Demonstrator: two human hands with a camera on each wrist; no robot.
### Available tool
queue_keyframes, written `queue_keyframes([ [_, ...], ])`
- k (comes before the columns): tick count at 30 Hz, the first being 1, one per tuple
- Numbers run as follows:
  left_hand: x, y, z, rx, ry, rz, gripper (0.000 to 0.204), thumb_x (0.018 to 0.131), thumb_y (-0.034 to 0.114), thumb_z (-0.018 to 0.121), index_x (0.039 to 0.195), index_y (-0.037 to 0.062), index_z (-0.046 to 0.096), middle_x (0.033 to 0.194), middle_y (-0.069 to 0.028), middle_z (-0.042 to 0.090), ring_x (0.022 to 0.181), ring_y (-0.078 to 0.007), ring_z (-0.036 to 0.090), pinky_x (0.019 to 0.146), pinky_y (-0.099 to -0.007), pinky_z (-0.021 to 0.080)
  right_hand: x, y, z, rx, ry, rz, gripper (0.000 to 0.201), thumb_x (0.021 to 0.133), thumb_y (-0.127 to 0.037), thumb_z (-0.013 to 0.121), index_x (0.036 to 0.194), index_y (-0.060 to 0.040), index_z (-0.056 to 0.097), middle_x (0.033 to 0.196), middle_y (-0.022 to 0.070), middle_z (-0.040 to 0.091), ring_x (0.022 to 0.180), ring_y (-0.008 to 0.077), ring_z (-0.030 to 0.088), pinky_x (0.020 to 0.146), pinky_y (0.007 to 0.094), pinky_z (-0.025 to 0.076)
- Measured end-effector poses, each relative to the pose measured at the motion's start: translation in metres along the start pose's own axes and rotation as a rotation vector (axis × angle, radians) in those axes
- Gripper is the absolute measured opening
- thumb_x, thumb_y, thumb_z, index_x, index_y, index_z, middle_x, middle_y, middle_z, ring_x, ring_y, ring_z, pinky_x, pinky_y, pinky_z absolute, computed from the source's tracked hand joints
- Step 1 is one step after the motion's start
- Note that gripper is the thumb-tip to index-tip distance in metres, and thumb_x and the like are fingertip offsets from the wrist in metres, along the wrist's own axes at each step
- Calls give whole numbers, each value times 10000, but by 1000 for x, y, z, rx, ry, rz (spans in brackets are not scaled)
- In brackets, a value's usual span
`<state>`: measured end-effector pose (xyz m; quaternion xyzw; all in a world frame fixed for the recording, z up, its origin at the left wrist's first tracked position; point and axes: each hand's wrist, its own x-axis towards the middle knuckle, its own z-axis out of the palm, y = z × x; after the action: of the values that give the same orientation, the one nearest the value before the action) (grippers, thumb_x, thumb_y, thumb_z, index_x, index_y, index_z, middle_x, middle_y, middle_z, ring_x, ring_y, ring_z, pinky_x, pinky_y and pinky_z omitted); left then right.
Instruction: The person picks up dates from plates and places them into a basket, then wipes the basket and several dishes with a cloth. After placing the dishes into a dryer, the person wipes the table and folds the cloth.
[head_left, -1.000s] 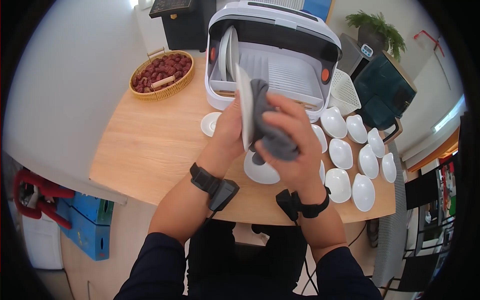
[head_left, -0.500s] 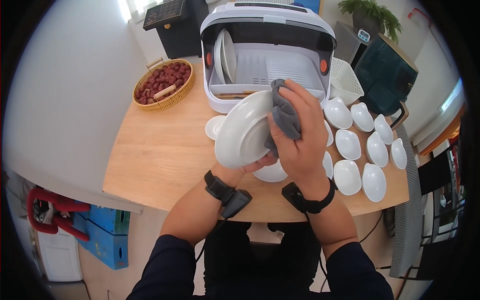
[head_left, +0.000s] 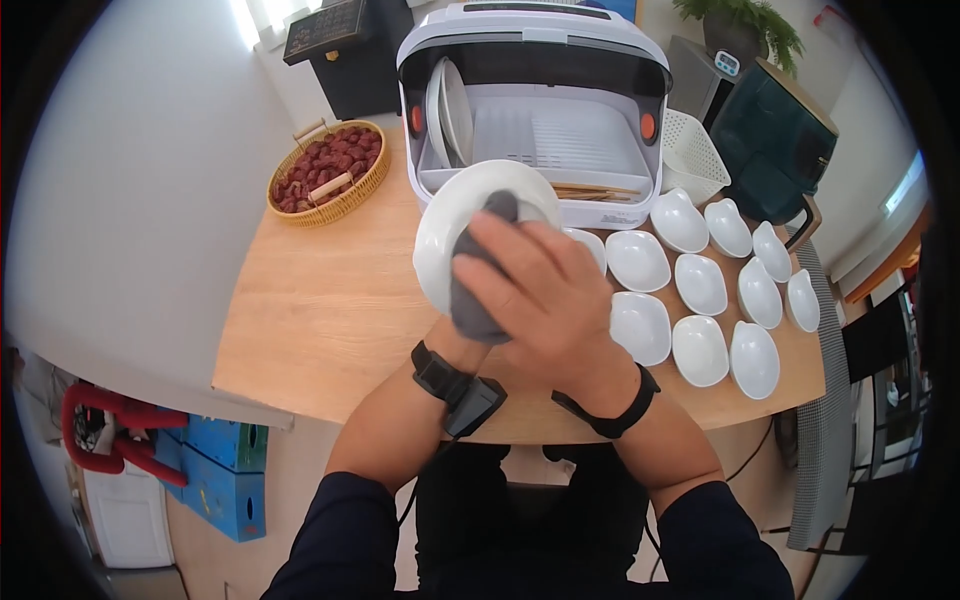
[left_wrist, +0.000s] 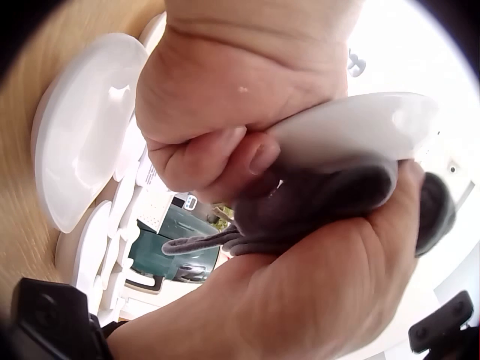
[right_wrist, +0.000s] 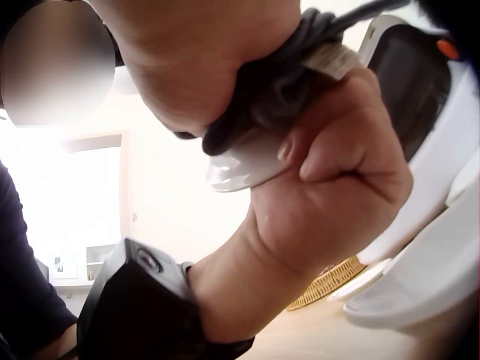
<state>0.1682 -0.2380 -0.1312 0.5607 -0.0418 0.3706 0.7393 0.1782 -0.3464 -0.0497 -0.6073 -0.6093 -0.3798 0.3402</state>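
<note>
A white plate [head_left: 437,232] is tilted above the table, its upper face turned to the head view. My left hand [left_wrist: 240,97] grips the plate's edge with curled fingers; in the head view it is mostly hidden behind plate and cloth. My right hand [head_left: 545,300] holds a crumpled dark grey cloth [head_left: 474,308] against the plate's face. In the left wrist view the cloth [left_wrist: 300,206] lies between the plate [left_wrist: 360,131] and my right hand [left_wrist: 315,285]. The right wrist view has my left hand [right_wrist: 330,165] curled at the plate's rim [right_wrist: 244,166].
Behind the plate stands an open white dish cabinet [head_left: 412,190] with plates upright at its left. Several white bowls [head_left: 640,328] fill the table's right side. A basket of dark red fruit [head_left: 330,170] is at back left, a white perforated basket [head_left: 693,165] at back right.
The plate has turned from edge-on to facing the head camera and shifted slightly left. The right hand and cloth have moved from its right edge onto its face. Bowls behind the hands now show.
</note>
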Motion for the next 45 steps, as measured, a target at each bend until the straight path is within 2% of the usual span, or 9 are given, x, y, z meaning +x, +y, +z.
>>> queue_keyframes([
  [2, 3, -1, -5, -17, 6, -3, 513, 1058, 491, 476, 1446, 159, 520, 1354, -58, 617, 1129, -192, 649, 761, -362, 624, 0, 10, -3, -61, 174, 155, 438, 734, -105, 773, 1166, -65, 712, 1298, 130, 678, 1047, 321, 658, 897, 415, 540],
  [4, 19, 17, -23, -1340, -678, -579, 474, 1062, 379, 536, 1462, 126, 507, 1391, -71, 594, 1238, -206, 606, 979, -353, 579, -2, 19, -3, 12, 156, 296, 406, 786, -107, 769, 1182, -49, 700, 1284, 155, 677, 1032, 335, 664, 896, 392, 541],
  [8, 17, 25, -10, -578, 82, -346, 359, 1084, 326, 537, 1313, 51, 565, 1117, -63, 679, 971, -186, 682, 780, -360, 614, -16, 26, 14, 317, 81, 548, 447, 867, -196, 772, 1265, -32, 653, 1134, 136, 681, 965, 322, 666, 849, 393, 557],
  [15, 42, 31, -17, -106, 468, -299, 397, 1085, 344, 551, 1207, -32, 592, 1143, -118, 691, 1003, -191, 695, 849, -350, 583, -7, 15, 6, 828, -4, 886, 436, 892, -222, 755, 1245, 10, 647, 1086, 122, 726, 975, 187, 690, 876, 326, 539],
  [23, 38, 43, -20, -527, 33, -399, 421, 1057, 192, 527, 1399, -50, 481, 1304, -188, 642, 1094, -280, 717, 891, -381, 629, -10, 74, -27, 1097, 174, 1217, 396, 868, -155, 762, 1200, 43, 674, 1061, 81, 719, 922, 143, 666, 835, 282, 539],
  [30, 37, 40, -16, -369, -68, -410, 465, 1100, 293, 454, 1451, -11, 421, 1336, -170, 622, 1164, -317, 690, 897, -493, 651, -11, 66, -22, 168, 386, 662, 335, 885, -112, 763, 1198, -28, 679, 1112, 93, 727, 954, 208, 684, 870, 307, 537],
  [34, 32, 38, -7, -419, -42, -393, 481, 1112, 384, 433, 1433, 26, 456, 1304, -145, 638, 1085, -288, 719, 839, -448, 665, -13, 48, -4, 116, -112, 292, 352, 727, -26, 765, 1065, -102, 702, 1067, 57, 722, 914, 290, 692, 769, 364, 566],
  [40, 35, 33, -13, -415, -3, -333, 541, 1104, 482, 425, 1401, 38, 508, 1215, -113, 680, 1038, -209, 722, 765, -350, 647, -12, 56, -7, -239, 15, 398, 263, 707, 1, 722, 937, -125, 704, 963, 5, 694, 841, 274, 667, 676, 370, 545],
  [45, 27, 11, -13, -229, -211, -377, 706, 1065, 595, 423, 1459, 10, 461, 1389, -117, 598, 1248, -244, 617, 1026, -406, 535, 0, 53, -2, -58, 50, 324, 261, 722, -26, 722, 966, -117, 702, 1030, 17, 718, 892, 287, 667, 706, 398, 548],
])
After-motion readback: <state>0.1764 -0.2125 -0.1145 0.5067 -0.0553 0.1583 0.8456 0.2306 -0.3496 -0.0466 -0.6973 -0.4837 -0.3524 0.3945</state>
